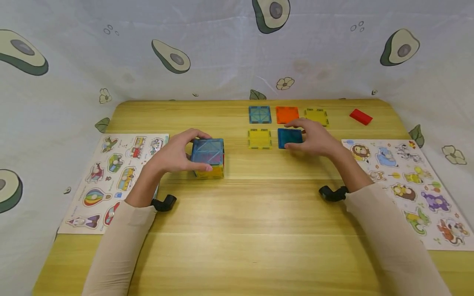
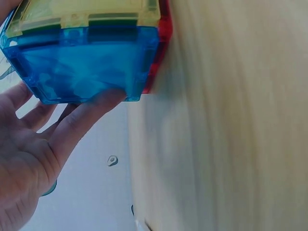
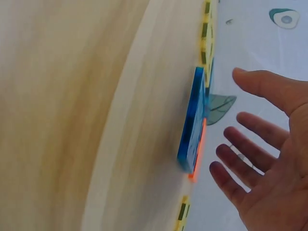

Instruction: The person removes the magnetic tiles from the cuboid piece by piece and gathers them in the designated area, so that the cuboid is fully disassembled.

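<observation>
My left hand (image 1: 180, 153) holds a cube (image 1: 208, 153) of see-through magnetic tiles, thumb on the near side and fingers round the far side. Blue, yellow and red faces of the cube (image 2: 86, 62) show in the left wrist view. Over a dark blue square magnetic tile (image 1: 290, 138) hovers my right hand (image 1: 314, 137), its thumb and fingers spread. A gap parts that hand from the blue tile (image 3: 193, 120) in the right wrist view. Around it lie a yellow tile (image 1: 259, 139), a light blue tile (image 1: 260, 114), an orange tile (image 1: 287, 114) and another yellow tile (image 1: 318, 116).
A red piece (image 1: 361, 116) lies at the back right of the wooden table (image 1: 240, 238). On the left is a puzzle board (image 1: 89, 181) with vehicle pictures; on the right, one (image 1: 418, 185) with animals. An avocado-print cloth (image 1: 222, 49) hangs behind.
</observation>
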Available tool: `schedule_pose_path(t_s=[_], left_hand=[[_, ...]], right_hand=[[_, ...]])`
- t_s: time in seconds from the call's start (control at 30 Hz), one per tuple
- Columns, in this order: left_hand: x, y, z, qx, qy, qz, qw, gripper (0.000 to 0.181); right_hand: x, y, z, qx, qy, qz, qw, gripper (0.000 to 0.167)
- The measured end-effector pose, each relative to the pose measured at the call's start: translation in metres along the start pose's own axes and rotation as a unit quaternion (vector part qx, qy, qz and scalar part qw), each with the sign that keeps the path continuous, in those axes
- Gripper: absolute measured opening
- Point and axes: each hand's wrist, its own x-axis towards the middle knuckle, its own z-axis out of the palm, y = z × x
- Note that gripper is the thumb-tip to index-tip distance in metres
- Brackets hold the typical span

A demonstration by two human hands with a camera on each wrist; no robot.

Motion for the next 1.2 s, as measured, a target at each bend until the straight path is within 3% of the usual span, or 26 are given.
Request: schedule_pose_path(t_s=[0.3, 0.6, 0.87, 1.2], left_hand=[[0.004, -0.001, 0.018, -0.011, 0.042, -0.005, 0.9990, 0.077], [0.007, 0.002, 0.025, -0.024, 0.069, -0.026, 0.9970, 0.078], [0.008, 0.003, 0.025, -0.036, 0.063, -0.019, 0.9971, 0.085], [0.008, 0.003, 0.023, -0.030, 0.050, -0.019, 0.9981, 0.095]], right_hand=[[-0.006, -0.027, 0.018, 0.075, 0.056, -0.049, 0.9944, 0.062], [-0.002, -0.071, 0.041, 0.134, 0.052, -0.101, 0.9845, 0.062], [0.008, -0.097, 0.061, 0.162, 0.031, -0.133, 0.9772, 0.067], [0.013, -0.111, 0.069, 0.181, 0.016, -0.153, 0.9714, 0.073]])
